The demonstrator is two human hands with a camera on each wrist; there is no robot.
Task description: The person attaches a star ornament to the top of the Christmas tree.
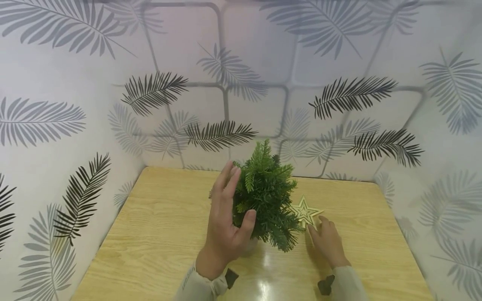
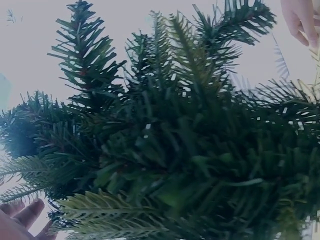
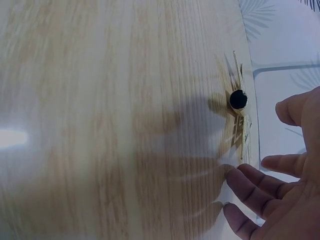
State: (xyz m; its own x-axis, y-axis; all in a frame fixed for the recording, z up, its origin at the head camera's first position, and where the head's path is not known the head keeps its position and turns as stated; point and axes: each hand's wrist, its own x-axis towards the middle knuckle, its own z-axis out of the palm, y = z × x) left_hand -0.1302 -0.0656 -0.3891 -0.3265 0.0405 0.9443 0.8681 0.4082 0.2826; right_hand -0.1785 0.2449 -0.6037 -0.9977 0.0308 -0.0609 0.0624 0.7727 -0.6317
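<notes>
Tree point(image 1: 265, 196) stands upright, left hand point(image 1: 226, 228) beside it.

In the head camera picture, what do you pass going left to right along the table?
Left hand → small green tree → gold star → right hand, whose fingers reach toward the star on the wooden table.

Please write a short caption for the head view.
Left hand cups a small green tree; right hand reaches a gold star.
</notes>
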